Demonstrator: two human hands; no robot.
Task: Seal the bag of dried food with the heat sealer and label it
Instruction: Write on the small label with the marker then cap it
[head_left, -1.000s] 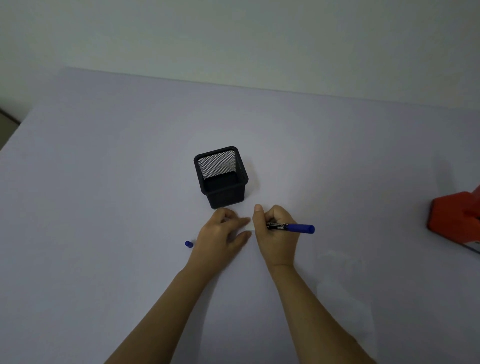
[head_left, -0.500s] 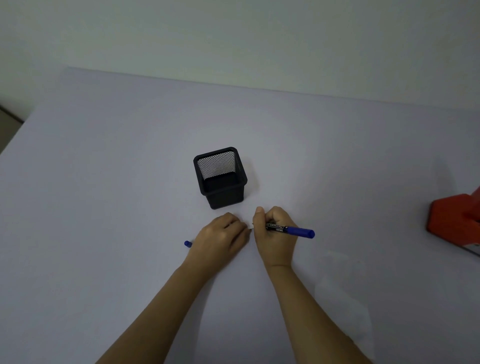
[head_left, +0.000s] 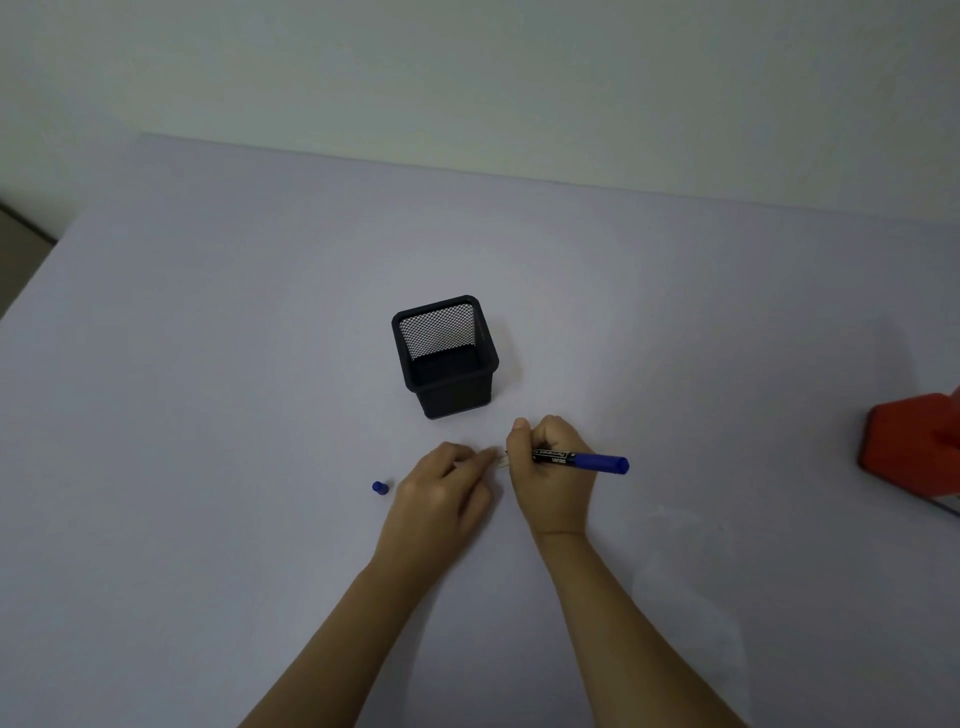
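My right hand (head_left: 553, 475) grips a blue marker (head_left: 582, 461), its capped blue end pointing right and its tip pointing left toward my left hand (head_left: 441, 496). The left hand rests palm down on the table, fingertips pressed on something small and pale beside the marker tip; most of it is hidden. The marker's blue cap (head_left: 380, 488) lies on the table left of my left hand. A clear, faint plastic bag (head_left: 685, 566) lies flat to the right of my right forearm. The red heat sealer (head_left: 914, 452) sits at the right edge, partly cut off.
A black mesh pen holder (head_left: 447, 358) stands just beyond my hands, nothing visible inside it. The pale table (head_left: 208, 389) runs back to a wall; its left edge (head_left: 36, 275) drops off at the far left.
My left hand's fingers have drawn in slightly and shifted toward the marker tip. The right hand and marker have stayed nearly in place.
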